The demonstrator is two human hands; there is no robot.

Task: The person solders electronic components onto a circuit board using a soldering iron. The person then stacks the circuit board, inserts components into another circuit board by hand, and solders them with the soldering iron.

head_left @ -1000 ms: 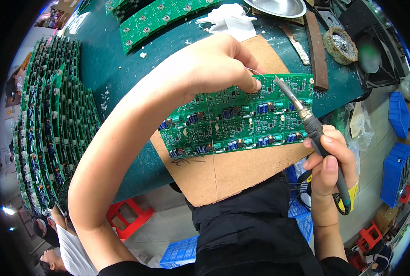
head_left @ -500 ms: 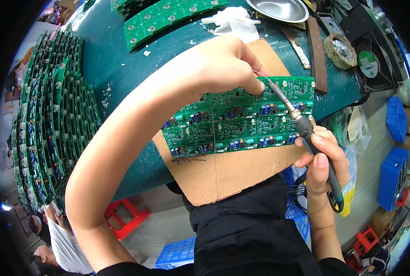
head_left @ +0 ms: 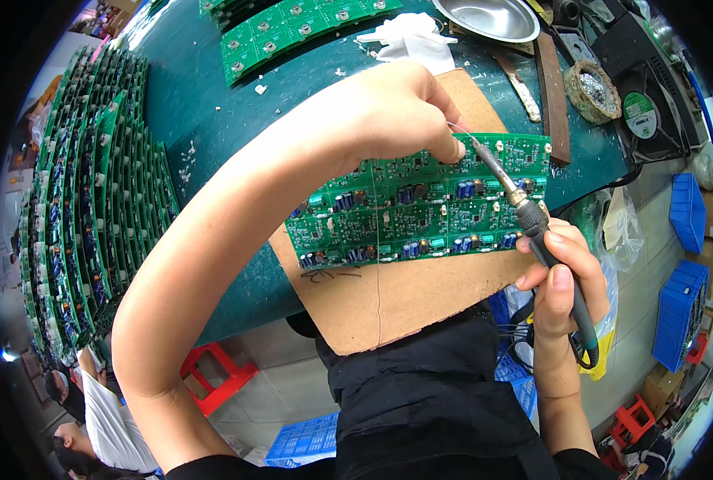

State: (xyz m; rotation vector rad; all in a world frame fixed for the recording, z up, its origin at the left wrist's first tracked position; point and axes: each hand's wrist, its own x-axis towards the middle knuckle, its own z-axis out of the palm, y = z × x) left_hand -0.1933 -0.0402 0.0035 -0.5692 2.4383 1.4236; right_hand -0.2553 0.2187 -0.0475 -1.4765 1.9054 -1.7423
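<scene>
Under both my hands spreads a dark green workbench (head_left: 212, 104), and beyond my left forearm stands a long fanned rack of green circuit boards (head_left: 84, 208). A brown cardboard sheet (head_left: 404, 296) lies between my hands and my body, and on it rests the panel of green circuit boards (head_left: 420, 212), a flat strip of joined modules dotted with blue capacitors, small copper-coloured coils and silver solder points.

My left hand (head_left: 388, 108) is curled closed above the panel's far edge, pinching a thin solder wire (head_left: 376, 240) that trails back toward me across the panel. My right hand (head_left: 560, 276) is wrapped around the dark handle of a soldering iron (head_left: 516, 200), whose metal tip meets the wire just beside my left fingertips.

I judge this to be the soldering of one joint near the panel's far edge. The next move calls for a steady tip and careful feeding of wire.

Beyond my right hand sit a tin of brass wool (head_left: 592, 88), a steel bowl (head_left: 484, 16) and a crumpled white cloth (head_left: 404, 40).
</scene>
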